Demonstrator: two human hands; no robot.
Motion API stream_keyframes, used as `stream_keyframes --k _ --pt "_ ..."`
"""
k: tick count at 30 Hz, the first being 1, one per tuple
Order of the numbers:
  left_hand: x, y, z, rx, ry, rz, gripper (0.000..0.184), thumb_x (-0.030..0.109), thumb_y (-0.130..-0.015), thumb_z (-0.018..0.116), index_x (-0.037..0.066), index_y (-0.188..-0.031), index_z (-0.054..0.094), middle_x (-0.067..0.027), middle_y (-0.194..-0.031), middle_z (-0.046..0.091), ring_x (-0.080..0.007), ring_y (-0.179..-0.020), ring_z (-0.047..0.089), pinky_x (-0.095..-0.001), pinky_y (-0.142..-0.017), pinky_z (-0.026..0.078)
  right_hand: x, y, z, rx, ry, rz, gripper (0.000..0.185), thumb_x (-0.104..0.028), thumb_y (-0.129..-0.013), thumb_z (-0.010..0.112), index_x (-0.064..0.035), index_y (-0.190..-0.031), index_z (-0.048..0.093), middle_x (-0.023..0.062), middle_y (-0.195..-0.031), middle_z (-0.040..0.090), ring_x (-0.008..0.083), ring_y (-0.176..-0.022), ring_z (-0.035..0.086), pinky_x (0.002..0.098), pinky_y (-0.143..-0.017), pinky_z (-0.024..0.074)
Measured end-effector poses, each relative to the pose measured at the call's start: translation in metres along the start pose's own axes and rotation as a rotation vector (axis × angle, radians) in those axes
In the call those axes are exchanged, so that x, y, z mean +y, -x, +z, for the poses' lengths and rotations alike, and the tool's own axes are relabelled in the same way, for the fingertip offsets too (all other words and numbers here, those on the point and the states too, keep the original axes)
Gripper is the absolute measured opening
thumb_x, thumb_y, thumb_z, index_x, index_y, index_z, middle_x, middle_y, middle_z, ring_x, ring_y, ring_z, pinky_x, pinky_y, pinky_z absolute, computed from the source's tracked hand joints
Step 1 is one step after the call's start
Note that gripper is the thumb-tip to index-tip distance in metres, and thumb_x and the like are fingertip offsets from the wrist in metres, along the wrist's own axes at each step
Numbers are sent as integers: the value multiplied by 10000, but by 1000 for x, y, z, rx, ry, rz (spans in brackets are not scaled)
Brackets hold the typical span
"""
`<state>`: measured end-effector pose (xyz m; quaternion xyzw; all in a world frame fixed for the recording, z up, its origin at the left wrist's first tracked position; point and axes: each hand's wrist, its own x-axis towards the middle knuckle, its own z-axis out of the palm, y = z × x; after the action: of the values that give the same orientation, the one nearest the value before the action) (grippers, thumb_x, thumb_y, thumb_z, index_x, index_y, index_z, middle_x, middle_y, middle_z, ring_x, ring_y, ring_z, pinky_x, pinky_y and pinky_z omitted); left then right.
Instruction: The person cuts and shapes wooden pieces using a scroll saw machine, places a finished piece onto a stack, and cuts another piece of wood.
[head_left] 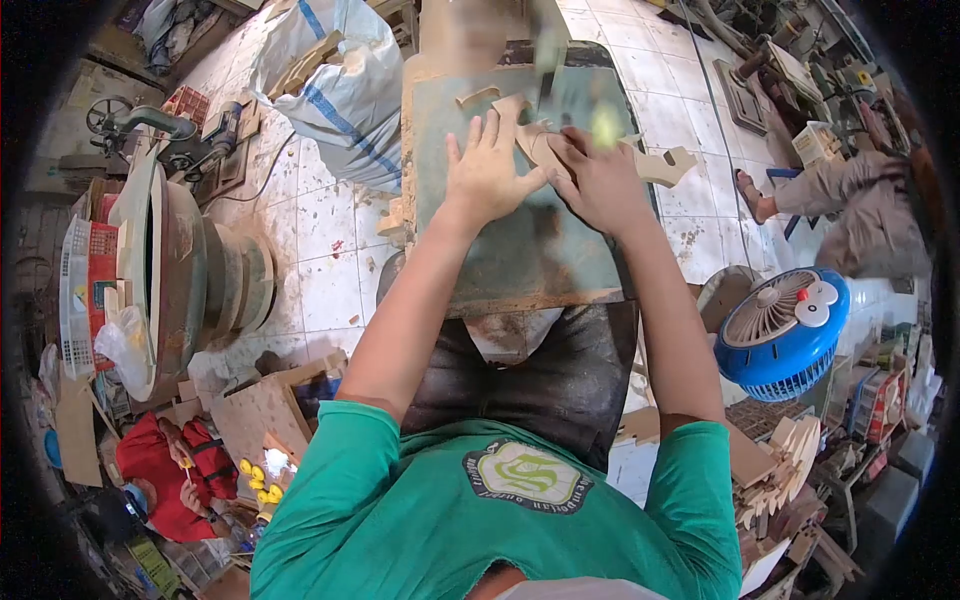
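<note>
On the worn green machine table [460,270] lies a flat, curved wooden cutout [540,150], with its notched end [680,165] reaching past the table's right edge. My left hand [485,175] lies spread beside it, the thumb stretched toward my right hand and the fingertips close to the wood's left part. Bent over the cutout, my right hand [600,185] grips it from the right; its fingers partly hide the wood. A blurred upright machine part [548,60] stands just beyond the hands. One small curved offcut [477,97] sits near the table's far left.
A white sack with wood scraps [345,100] stands left of the table. Further left is a large wheel-shaped machine [170,270]. A blue fan [785,330] stands at right, with cut wood pieces [785,465] below it. One person in red [180,475] is at lower left; another's leg [840,200] shows at right.
</note>
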<state>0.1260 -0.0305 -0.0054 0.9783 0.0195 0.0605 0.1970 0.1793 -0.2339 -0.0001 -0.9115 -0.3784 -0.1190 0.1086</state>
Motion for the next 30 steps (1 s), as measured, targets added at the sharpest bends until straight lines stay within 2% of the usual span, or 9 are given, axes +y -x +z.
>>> stream_keyframes --k 2,6,8,11,13,21,23,27,30 --pt "0 1 0 5 10 -15 1113 725 -914 641 47 -1705 252 -271 -1724 329 -473 -1598 297 -717 -1260 172 -5 0 -7 -75 4 31 479 -420 -1044 615 -148 -1437 650 92 -1426 650 306 -1194 670 518 -996 473" --pt "-4 -4 2 -35 45 -10 1144 735 -904 643 48 -1716 220 -263 -1743 295 -482 -1611 263 -713 -1267 149 -8 4 -3 -20 22 30 465 -411 -1035 622 -146 -1415 663 89 -1381 661 305 -1162 675 507 -991 476" --pt "-7 -8 1 -54 53 -11 1153 736 -903 643 49 -1720 207 -260 -1749 284 -478 -1617 252 -710 -1270 137 -12 4 -2 77 36 35 452 -402 -1025 629 -143 -1392 675 85 -1341 667 322 -1114 678 501 -971 476" --pt "-12 -13 0 -104 28 31 1159 734 -905 645 56 -1727 189 -251 -1762 262 -471 -1630 226 -700 -1279 116 -19 4 -2 69 19 87 447 -394 -1010 644 -139 -1375 681 76 -1319 674 336 -1079 676 503 -953 475" --pt "-15 -17 1 -128 8 50 1193 805 -878 634 82 -1723 202 -209 -1769 269 -429 -1644 213 -668 -1305 107 -25 4 -4 35 43 119 444 -393 -1006 649 -138 -1368 683 77 -1310 677 340 -1072 676 503 -946 477" --pt "-30 -31 -2 -211 -22 160 1201 850 -866 618 110 -1727 226 -158 -1788 248 -368 -1663 184 -631 -1322 86 -35 5 -8 62 70 200 476 -403 -966 687 -128 -1354 682 94 -1296 681 337 -1091 681 512 -915 489" --pt "-29 -31 -6 -226 -25 165 1206 853 -862 620 110 -1727 231 -157 -1789 246 -362 -1664 183 -627 -1323 85 -24 0 -28 -220 23 153 554 -400 -935 715 -127 -1412 650 119 -1315 669 353 -1159 675 529 -949 504" --pt "-30 -31 -2 -214 -36 171 1200 840 -856 639 105 -1722 252 -153 -1784 265 -358 -1662 191 -612 -1328 92 -5 1 -43 -327 49 58 640 -400 -916 724 -120 -1479 602 151 -1338 652 383 -1217 658 529 -1001 518" --pt "-28 -25 1 -174 -32 158 1180 811 -855 661 98 -1713 278 -156 -1768 304 -357 -1653 224 -606 -1327 113 3 0 -30 -328 -85 11 689 -407 -911 718 -113 -1517 569 173 -1364 638 409 -1240 641 509 -1048 516"
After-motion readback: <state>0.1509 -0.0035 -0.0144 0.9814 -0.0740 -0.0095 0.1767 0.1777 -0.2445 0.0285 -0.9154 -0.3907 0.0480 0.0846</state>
